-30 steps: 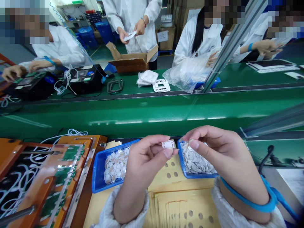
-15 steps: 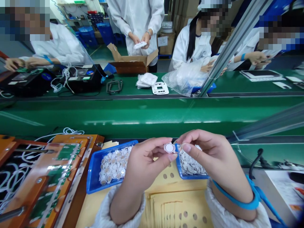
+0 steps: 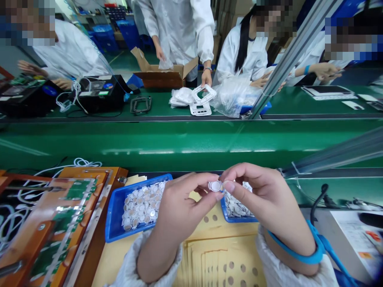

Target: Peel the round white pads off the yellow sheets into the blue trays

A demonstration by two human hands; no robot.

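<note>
A small round white disc (image 3: 215, 185) with a grey ring around its face is held up between my hands. My left hand (image 3: 182, 203) is closed, pinching the disc from its left between thumb and index finger. My right hand (image 3: 259, 191) is closed too, thumb and fingertips pressed together at the disc's right edge; how much they cover there is hidden. Behind my left hand, a blue tray (image 3: 112, 223) holds many round white pieces (image 3: 140, 207). A second blue tray (image 3: 236, 219) behind my right hand holds thin white pieces (image 3: 235, 205).
Yellowish sheets (image 3: 215, 255) with rows of round spots lie stacked under my wrists. An orange fixture (image 3: 98, 207) with green circuit boards is at left. Beyond runs a green conveyor (image 3: 179, 139); a metal post (image 3: 287, 63) slants at right. Co-workers in white coats stand or sit opposite.
The disc has turned a little in my fingers, and my right fingertips now meet its edge. Across the belt, a co-worker has set a white frame down by another and reaches into the carton.
</note>
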